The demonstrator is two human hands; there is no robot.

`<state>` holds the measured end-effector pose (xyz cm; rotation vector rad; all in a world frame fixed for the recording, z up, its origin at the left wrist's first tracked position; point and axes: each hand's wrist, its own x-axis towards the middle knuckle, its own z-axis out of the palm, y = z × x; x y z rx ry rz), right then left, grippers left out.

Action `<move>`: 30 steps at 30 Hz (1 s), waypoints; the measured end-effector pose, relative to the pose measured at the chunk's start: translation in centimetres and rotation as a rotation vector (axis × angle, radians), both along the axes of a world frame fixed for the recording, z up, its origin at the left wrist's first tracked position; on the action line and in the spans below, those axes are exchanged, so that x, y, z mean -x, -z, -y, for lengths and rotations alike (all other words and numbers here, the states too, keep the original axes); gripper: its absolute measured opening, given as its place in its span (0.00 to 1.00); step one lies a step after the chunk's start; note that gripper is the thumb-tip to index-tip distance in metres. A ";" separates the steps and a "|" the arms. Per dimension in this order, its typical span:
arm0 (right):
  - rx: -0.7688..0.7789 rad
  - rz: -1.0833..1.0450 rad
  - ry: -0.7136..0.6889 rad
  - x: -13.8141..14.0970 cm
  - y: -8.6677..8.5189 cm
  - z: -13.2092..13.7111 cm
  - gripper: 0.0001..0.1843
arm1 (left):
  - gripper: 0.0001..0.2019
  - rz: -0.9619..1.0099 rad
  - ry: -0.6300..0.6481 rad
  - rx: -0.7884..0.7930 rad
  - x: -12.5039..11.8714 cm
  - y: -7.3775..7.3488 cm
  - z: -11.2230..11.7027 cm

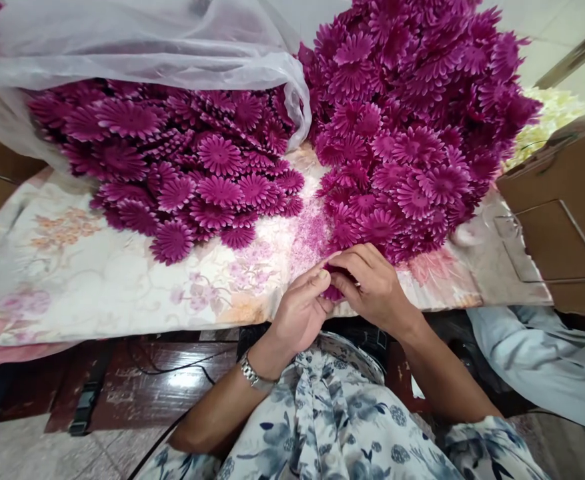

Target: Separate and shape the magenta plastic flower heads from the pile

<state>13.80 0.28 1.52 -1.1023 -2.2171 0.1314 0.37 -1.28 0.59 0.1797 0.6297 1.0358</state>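
Both my hands meet at the table's front edge around a purple artificial flower (333,292), which is mostly hidden by the fingers. My left hand (305,303) grips it from the left, thumb on top. From the right, my right hand (369,283) pinches the same flower with bent fingers. Just beyond my hands on the right rises a tall heap of purple artificial flowers (412,153). Farther left, layered purple flower pieces (219,157) spill out of a clear plastic bag (172,70).
A floral cloth (122,287) covers the table, with purple flecks (312,230) scattered between the heaps. At the right stand a cardboard box (567,220) and pale yellow flowers (547,110). Another person's light grey clothing (542,360) shows at the lower right.
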 end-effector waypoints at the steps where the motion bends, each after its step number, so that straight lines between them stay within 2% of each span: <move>1: -0.009 -0.025 0.000 0.1 0.4 0.0 0.07 | 0.05 -0.019 0.016 -0.007 0.0 0.1 0.1; 5: -0.096 -0.048 0.004 -0.2 0.8 -0.1 0.06 | 0.08 -0.077 0.036 -0.057 -0.1 0.1 0.4; 8: -0.107 -0.060 0.028 -0.2 0.6 0.1 0.05 | 0.08 -0.097 0.032 -0.088 -0.1 0.0 0.5; 14: -0.079 -0.031 0.026 -0.3 0.7 0.5 0.08 | 0.04 -0.086 0.008 -0.049 0.3 0.2 0.4; 18: -0.111 -0.002 0.023 -0.4 1.1 0.2 0.02 | 0.07 -0.044 0.047 -0.063 0.4 0.3 0.5; 24: -0.174 0.005 0.044 0.1 1.7 0.5 0.02 | 0.11 -0.099 0.025 -0.049 0.3 0.8 0.8; 27: -0.190 -0.079 0.065 -0.3 1.3 0.5 0.03 | 0.12 -0.125 0.020 -0.022 0.5 1.0 0.7; 30: -0.330 -0.157 0.206 -2.8 -0.5 -1.1 0.06 | 0.11 -0.098 0.032 -0.037 0.7 0.9 0.6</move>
